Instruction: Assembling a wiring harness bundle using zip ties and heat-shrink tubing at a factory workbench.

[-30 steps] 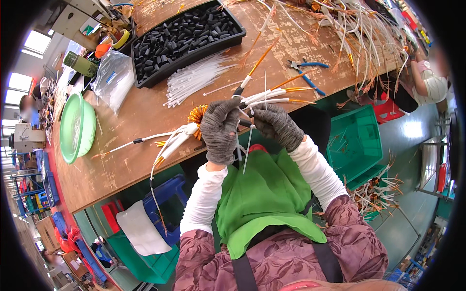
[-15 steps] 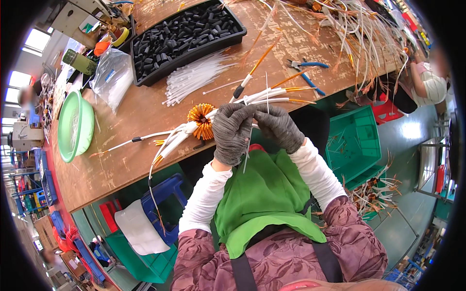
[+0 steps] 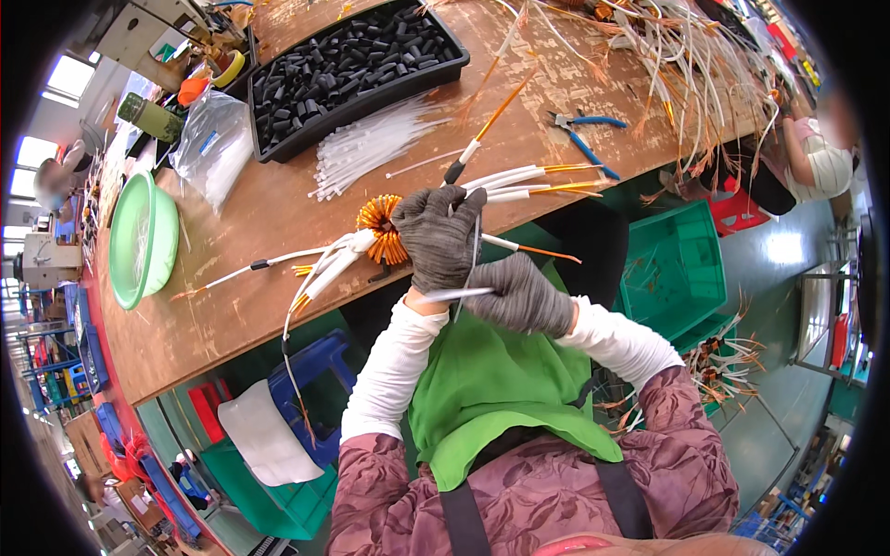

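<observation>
My left hand, in a grey glove, is closed around a bundle of white-sleeved wires with copper-orange ends. Beside it, at the table's near edge, is a ring-shaped coil wound with orange wire; more white-sleeved leads spread from its left side. My right hand, gloved too, is closed lower down, in front of the green apron. From its fist sticks a blurred white cable tie. Another thin white strip runs down past my left fingers. The gloves hide where the tie meets the bundle.
Beyond the coil lie loose white cable ties and a black tray of black caps. Blue-handled cutters are at the right, a green basin at the left. A green crate stands right, below the table; a co-worker sits farther right.
My right hand has moved down and toward me, away from my left hand, with the white tie in its fist. My left hand has shifted slightly and stays on the wire bundle.
</observation>
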`<state>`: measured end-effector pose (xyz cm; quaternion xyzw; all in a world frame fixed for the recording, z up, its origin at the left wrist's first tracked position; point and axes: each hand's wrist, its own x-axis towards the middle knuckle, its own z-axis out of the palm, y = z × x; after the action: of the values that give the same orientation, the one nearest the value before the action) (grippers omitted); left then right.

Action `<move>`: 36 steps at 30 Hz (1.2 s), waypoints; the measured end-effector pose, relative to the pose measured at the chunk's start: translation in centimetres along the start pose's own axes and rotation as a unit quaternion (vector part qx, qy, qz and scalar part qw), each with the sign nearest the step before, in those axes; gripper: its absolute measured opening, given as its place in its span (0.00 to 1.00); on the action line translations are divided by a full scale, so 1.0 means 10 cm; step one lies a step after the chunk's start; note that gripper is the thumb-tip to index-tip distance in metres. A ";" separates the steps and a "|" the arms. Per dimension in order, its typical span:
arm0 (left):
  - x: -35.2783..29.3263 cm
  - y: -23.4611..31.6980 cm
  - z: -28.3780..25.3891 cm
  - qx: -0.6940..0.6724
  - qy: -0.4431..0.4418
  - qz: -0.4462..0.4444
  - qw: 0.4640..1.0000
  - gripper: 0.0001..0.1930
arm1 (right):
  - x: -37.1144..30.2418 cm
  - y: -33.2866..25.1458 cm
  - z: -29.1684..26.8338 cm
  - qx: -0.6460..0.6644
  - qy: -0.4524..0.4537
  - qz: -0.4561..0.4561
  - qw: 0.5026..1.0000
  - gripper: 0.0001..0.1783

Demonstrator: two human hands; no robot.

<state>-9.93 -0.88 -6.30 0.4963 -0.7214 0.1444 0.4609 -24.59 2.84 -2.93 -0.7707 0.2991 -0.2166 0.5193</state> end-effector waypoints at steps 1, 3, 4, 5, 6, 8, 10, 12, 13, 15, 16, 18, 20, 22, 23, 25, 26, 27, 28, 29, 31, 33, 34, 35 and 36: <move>0.00 0.00 -0.04 -0.011 -0.046 -0.027 0.999 0.10 | -0.01 -0.03 -0.01 0.076 0.001 0.022 0.997 0.06; 0.06 -0.07 -0.14 -0.050 -0.104 -0.065 0.991 0.13 | 0.02 -0.17 -0.20 0.205 -0.075 0.084 0.972 0.08; 0.12 -0.10 -0.21 -0.103 -0.131 -0.084 0.982 0.16 | 0.04 -0.28 -0.44 0.138 -0.098 0.061 0.984 0.12; 0.16 -0.10 -0.31 -0.201 -0.136 -0.163 0.956 0.17 | 0.03 -0.41 -0.60 0.155 -0.031 0.078 0.984 0.12; 0.16 -0.11 -0.44 -0.296 -0.141 -0.237 0.915 0.18 | 0.04 -0.49 -0.70 0.170 0.039 0.093 0.980 0.12; 0.09 -0.29 -0.62 -0.233 -0.165 -0.246 0.926 0.19 | 0.24 -0.41 -0.85 -0.102 0.163 -0.021 0.981 0.13; 0.06 -0.46 -0.74 -0.128 -0.163 -0.188 0.960 0.21 | 0.38 -0.18 -0.84 -0.186 0.218 -0.038 0.957 0.11; -0.09 -0.62 -0.78 -0.055 -0.182 -0.167 0.968 0.22 | 0.41 0.06 -0.80 -0.389 0.170 0.020 0.905 0.09; -0.14 -0.67 -0.78 0.018 -0.201 -0.147 0.968 0.24 | 0.36 0.17 -0.72 -0.385 0.156 0.016 0.910 0.09; -0.17 -0.68 -0.77 0.013 -0.220 -0.169 0.961 0.26 | 0.18 0.29 -0.49 -0.361 0.118 0.057 0.923 0.08; -0.18 -0.68 -0.75 0.006 -0.241 -0.185 0.953 0.27 | 0.09 0.37 -0.37 -0.335 0.085 0.100 0.933 0.08; -0.12 -0.69 -0.74 0.002 -0.256 -0.188 0.948 0.28 | -0.02 0.62 -0.10 -0.174 0.159 0.064 0.970 0.09; -0.12 -0.72 -0.75 -0.015 -0.263 -0.191 0.946 0.28 | -0.01 0.76 -0.07 -0.147 0.170 0.065 0.972 0.10; -0.12 -0.74 -0.79 -0.005 -0.259 -0.180 0.949 0.27 | 0.02 0.64 -0.21 -0.087 0.224 0.096 0.966 0.10; -0.11 -0.75 -0.82 0.004 -0.252 -0.170 0.953 0.26 | 0.01 0.56 -0.34 -0.088 0.218 0.129 0.963 0.11; -0.04 -0.67 -0.87 -0.019 -0.221 -0.176 0.959 0.25 | 0.08 0.23 -0.53 -0.055 0.226 0.054 0.971 0.12; 0.03 -0.58 -0.89 -0.046 -0.191 -0.183 0.963 0.23 | 0.07 0.13 -0.59 -0.069 0.199 0.053 0.976 0.13; 0.15 -0.42 -0.89 -0.116 -0.171 -0.212 0.955 0.20 | 0.09 0.09 -0.56 -0.070 0.199 0.053 0.976 0.13; 0.20 -0.29 -0.86 -0.116 -0.170 -0.213 0.955 0.20 | 0.14 0.03 -0.48 -0.055 0.159 0.032 0.985 0.12; 0.25 -0.18 -0.83 -0.242 -0.176 -0.267 0.916 0.18 | 0.21 -0.03 -0.40 -0.040 0.121 0.009 0.992 0.12; 0.24 -0.02 -0.77 -0.418 -0.155 -0.361 0.819 0.14 | 0.34 -0.09 -0.24 -0.035 0.091 0.008 0.995 0.13; 0.25 -0.04 -0.74 -0.392 -0.149 -0.335 0.844 0.09 | 0.40 -0.03 -0.12 -0.032 0.088 0.000 0.996 0.14; 0.28 -0.07 -0.79 -0.368 -0.152 -0.327 0.857 0.08 | 0.41 -0.02 -0.14 -0.032 0.090 0.001 0.995 0.14; 0.26 -0.16 -0.83 -0.366 -0.111 -0.348 0.856 0.08 | 0.42 -0.02 -0.17 0.026 0.064 0.035 0.997 0.15; 0.24 -0.28 -0.87 -0.362 -0.069 -0.367 0.854 0.08 | 0.44 -0.01 -0.21 0.084 0.038 0.068 0.993 0.15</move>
<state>-3.25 2.25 -0.44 0.5316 -0.5183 -0.3407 0.5767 -22.70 -1.58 -1.93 -0.6937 0.3512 -0.2341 0.5836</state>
